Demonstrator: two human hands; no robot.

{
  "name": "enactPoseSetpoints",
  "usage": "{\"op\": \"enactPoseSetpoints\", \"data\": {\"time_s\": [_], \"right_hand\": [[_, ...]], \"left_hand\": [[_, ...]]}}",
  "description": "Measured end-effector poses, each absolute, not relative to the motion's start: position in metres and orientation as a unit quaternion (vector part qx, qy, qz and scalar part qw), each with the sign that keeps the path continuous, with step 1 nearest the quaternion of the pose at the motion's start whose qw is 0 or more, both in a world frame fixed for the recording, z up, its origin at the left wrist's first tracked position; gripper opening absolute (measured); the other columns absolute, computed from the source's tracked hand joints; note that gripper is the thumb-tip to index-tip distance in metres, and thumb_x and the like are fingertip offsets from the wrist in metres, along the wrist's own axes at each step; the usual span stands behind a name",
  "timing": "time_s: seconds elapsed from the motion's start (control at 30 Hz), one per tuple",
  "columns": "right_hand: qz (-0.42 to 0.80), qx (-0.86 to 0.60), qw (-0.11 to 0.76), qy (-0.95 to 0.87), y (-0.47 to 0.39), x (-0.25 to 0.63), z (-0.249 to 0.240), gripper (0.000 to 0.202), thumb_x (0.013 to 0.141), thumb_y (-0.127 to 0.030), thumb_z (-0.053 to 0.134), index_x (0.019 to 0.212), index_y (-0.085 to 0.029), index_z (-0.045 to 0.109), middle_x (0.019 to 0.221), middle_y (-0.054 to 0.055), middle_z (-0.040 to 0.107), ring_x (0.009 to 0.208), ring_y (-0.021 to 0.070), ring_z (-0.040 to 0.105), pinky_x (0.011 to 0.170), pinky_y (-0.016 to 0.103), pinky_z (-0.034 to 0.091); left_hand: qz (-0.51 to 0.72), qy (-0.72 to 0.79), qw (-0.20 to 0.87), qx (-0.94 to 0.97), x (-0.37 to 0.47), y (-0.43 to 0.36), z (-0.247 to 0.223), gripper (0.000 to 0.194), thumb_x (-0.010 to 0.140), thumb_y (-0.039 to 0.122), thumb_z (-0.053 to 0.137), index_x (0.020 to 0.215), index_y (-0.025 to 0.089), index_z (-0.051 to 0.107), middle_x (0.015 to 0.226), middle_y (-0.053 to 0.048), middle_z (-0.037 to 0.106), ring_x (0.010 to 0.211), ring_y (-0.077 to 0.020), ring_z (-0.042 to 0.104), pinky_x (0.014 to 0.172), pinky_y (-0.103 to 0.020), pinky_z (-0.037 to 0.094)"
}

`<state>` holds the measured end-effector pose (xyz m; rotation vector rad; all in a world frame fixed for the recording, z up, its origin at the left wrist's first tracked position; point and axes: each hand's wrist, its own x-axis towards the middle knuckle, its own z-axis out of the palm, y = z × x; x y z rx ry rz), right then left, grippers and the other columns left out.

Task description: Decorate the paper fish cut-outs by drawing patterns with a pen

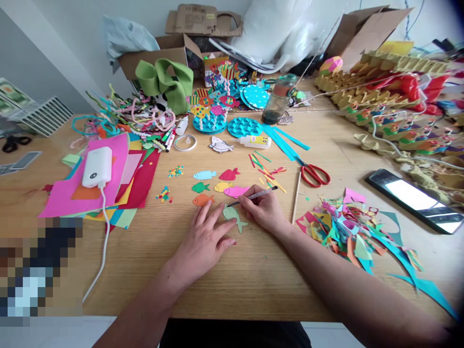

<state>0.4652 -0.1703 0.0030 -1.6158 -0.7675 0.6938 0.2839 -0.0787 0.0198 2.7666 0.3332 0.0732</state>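
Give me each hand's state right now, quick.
Left hand: open, grasping nothing, touching the pale green paper fish.
Right hand: closed, holding a pen, its tip at that same fish.

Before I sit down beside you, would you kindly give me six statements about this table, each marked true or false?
1. The right hand holds a pen. True.
2. The scissors have blue handles. False: the handles are red.
3. The left hand touches the pale green fish. True.
4. The phone lies left of the scissors. False: it lies to their right.
5. The yellow-labelled bottle stands upright. False: it lies on its side.
6. The white device rests on pink paper. True.
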Motion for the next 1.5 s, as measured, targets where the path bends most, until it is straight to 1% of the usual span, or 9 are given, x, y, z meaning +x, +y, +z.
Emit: {"op": "enactPoseSetpoints", "data": {"time_s": [0.53,0.97,1.5], "right_hand": [[0.289,-0.689,0.576,-0.331,-0.1705,0.4651,0.0047,0.025,0.076,-0.036,0.066,0.066,-0.020,0.050,0.045,-0.005,0.050,0.038,0.0086,0.040,0.040,0.023,0.030],[0.280,-0.701,0.563,-0.336,-0.1711,0.4658,0.0030,0.023,0.077,-0.037,0.064,0.068,-0.020,0.052,0.048,-0.004,0.050,0.041,0.0093,0.041,0.042,0.023,0.030],[0.269,-0.704,0.558,-0.348,-0.1710,0.4658,0.0051,0.025,0.075,-0.036,0.065,0.063,-0.020,0.050,0.048,-0.004,0.050,0.043,0.0096,0.040,0.044,0.024,0.031]], "left_hand": [[0.016,0.115,0.168,0.979,0.2847,-0.0781,0.0199,0.039,0.093,0.041,0.055,0.131,0.032,0.058,0.152,-0.006,0.038,0.144,-0.0341,0.021,0.114,-0.057,0.030],[0.029,0.115,0.176,0.977,0.2839,-0.0779,0.0177,0.039,0.093,0.042,0.055,0.131,0.033,0.058,0.152,-0.004,0.038,0.144,-0.0336,0.020,0.115,-0.056,0.029],[0.023,0.114,0.173,0.978,0.2833,-0.0778,0.0172,0.040,0.093,0.043,0.054,0.132,0.032,0.058,0.152,-0.005,0.038,0.145,-0.0345,0.019,0.114,-0.058,0.029]]}}
